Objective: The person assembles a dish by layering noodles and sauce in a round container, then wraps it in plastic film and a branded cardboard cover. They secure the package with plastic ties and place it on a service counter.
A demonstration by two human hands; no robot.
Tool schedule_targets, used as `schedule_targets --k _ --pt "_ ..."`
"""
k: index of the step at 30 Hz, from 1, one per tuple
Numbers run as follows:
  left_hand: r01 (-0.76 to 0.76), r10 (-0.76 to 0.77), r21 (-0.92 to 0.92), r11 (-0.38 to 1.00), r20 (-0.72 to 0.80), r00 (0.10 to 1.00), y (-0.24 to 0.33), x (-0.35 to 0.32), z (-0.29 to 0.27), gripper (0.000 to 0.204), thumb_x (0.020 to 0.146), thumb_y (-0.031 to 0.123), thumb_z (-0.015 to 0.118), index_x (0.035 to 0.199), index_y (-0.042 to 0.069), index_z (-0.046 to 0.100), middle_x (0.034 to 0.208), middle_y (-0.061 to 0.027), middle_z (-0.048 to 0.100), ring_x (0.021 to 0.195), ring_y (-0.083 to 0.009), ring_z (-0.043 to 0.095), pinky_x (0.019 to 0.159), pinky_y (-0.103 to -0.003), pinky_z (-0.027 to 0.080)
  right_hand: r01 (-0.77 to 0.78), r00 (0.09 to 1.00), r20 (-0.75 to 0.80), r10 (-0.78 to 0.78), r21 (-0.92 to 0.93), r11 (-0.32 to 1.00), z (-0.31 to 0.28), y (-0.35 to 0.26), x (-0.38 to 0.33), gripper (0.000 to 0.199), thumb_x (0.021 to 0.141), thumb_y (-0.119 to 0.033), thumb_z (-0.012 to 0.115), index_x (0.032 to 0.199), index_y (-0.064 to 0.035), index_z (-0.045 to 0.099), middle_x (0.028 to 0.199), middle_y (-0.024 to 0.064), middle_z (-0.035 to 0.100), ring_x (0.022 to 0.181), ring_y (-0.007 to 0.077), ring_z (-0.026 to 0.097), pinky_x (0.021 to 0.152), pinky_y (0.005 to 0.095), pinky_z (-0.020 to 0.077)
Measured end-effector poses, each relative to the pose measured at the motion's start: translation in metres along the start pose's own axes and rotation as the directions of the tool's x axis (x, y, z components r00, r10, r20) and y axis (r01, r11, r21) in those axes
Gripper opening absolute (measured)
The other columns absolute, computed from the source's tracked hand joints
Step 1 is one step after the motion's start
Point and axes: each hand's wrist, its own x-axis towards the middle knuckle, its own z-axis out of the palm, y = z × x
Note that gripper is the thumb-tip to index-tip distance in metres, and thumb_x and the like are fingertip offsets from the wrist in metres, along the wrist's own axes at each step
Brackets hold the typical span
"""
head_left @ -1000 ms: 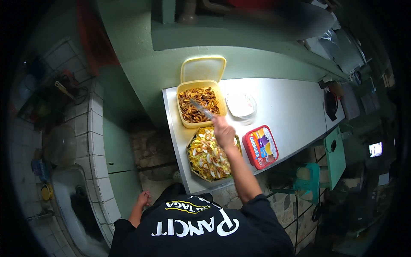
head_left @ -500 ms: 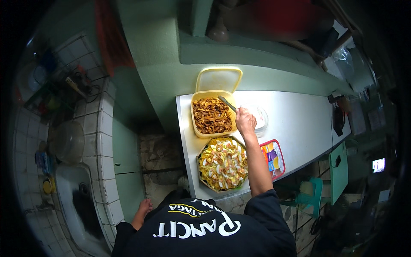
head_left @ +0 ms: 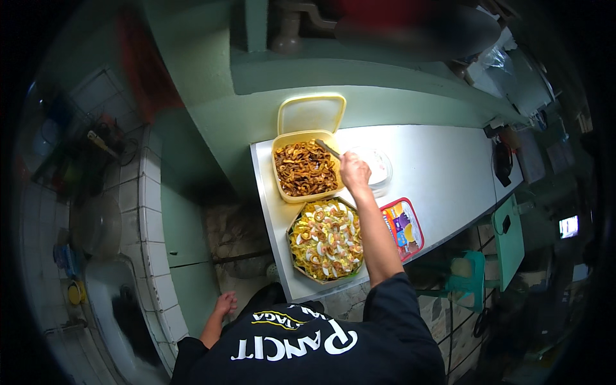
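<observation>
My right hand (head_left: 355,171) grips a dark, slim-handled utensil (head_left: 327,149). Its far end reaches over the right rear part of a yellow plastic box (head_left: 310,199), and its exact kind is too small to tell. Brown fried strips (head_left: 304,170) fill this box, whose lid (head_left: 312,114) stands raised at the back. Just in front of it is an octagonal tray of noodles (head_left: 326,242) topped with egg slices and brown pieces. A clear round tub (head_left: 380,172) with white contents sits right beside my right hand. Down at my side, my left hand (head_left: 225,303) hangs with loosely bent fingers and nothing visible in it.
A red-rimmed, printed plastic container or lid (head_left: 404,228) lies right of my forearm on the white table (head_left: 443,173). At left are a tiled counter (head_left: 154,224) and a sink (head_left: 112,276). A green plastic chair (head_left: 468,282) stands at lower right.
The view has shifted a little, so the table items appear further left. My right hand still holds the utensil at the yellow box, and my left hand stays low.
</observation>
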Motion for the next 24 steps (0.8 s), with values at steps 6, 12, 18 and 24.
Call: schedule_targets --k 6,12,18,24 --pt "-0.078 0.08 0.041 0.996 -0.045 0.996 -0.058 0.011 -0.029 0.03 0.096 0.023 0.044 0.122 0.012 0.054 0.096 -0.0034 0.061 0.07 -0.0161 0.059 0.063 -0.031 0.049 0.027 0.995 -0.104 -0.008 0.184 0.983 -0.047 0.028 -0.054 0.025 0.092 -0.027 0.049 0.093 -0.0078 0.066 0.093 0.0139 0.066 0.084 0.0344 0.063 0.076 0.0432 0.0483" --pt "-0.101 0.105 0.169 0.98 -0.017 0.994 -0.046 0.032 -0.037 0.029 0.096 0.023 0.046 0.12 0.011 0.055 0.086 -0.0037 0.061 0.069 -0.0152 0.058 0.063 -0.033 0.05 0.056 0.995 -0.1 -0.026 0.31 0.949 -0.093 0.077 -0.147 0.02 0.09 -0.02 0.055 0.091 -0.003 0.065 0.082 0.0168 0.063 0.076 0.0341 0.061 0.066 0.041 0.0461" --pt "-0.011 0.011 0.179 0.984 0.001 1.0 0.01 0.036 -0.034 0.028 0.096 0.025 0.045 0.121 0.015 0.055 0.086 -0.003 0.06 0.065 -0.0145 0.057 0.058 -0.033 0.048 -0.212 0.977 0.063 0.204 0.376 0.902 -0.099 0.112 -0.274 0.019 0.089 -0.021 0.057 0.089 -0.0037 0.065 0.077 0.0135 0.06 0.073 0.0334 0.061 0.062 0.0397 0.0466" --pt "-0.05 0.037 0.207 0.977 0.069 0.997 0.057 0.034 -0.018 0.028 0.097 0.024 0.044 0.123 0.016 0.052 0.092 -0.0019 0.061 0.066 -0.0154 0.058 0.057 -0.034 0.048 -0.167 0.985 -0.005 0.175 0.27 0.948 -0.073 0.114 -0.294 0.017 0.09 -0.021 0.056 0.093 -0.0066 0.064 0.085 0.0118 0.061 0.075 0.034 0.061 0.065 0.0421 0.0473"
